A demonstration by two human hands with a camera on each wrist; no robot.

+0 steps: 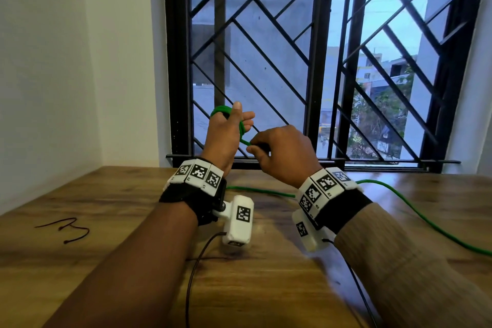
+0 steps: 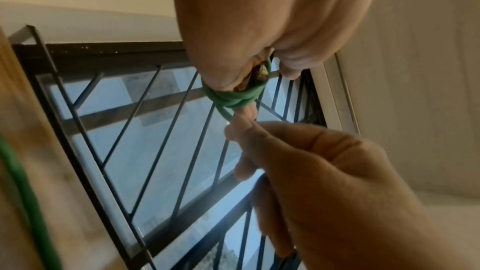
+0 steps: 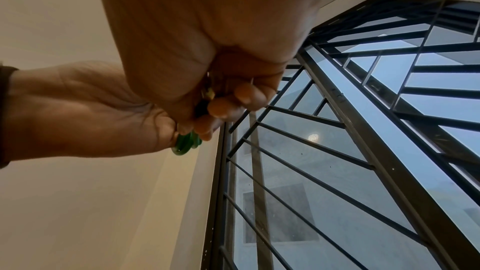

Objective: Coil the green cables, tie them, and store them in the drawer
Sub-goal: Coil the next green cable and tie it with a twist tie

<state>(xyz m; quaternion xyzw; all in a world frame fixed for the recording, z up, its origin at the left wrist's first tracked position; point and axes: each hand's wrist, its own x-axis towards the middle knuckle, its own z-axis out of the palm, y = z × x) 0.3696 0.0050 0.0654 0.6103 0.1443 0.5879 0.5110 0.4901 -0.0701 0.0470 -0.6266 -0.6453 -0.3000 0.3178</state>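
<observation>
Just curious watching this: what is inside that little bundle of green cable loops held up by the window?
The green cable loops wrap around the left hand's fingers. The right hand pinches the strand leading off. Anything else inside is hidden by the fingers.

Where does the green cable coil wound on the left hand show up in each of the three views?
Head: green cable coil left of centre, looped round the left hand before the window.
Left wrist: upper centre, wrapped under the fingers; the right hand pinches its tail.
Right wrist: only a small green bit at centre-left, below the palm.
Shared landmark: the black window grille.
</observation>
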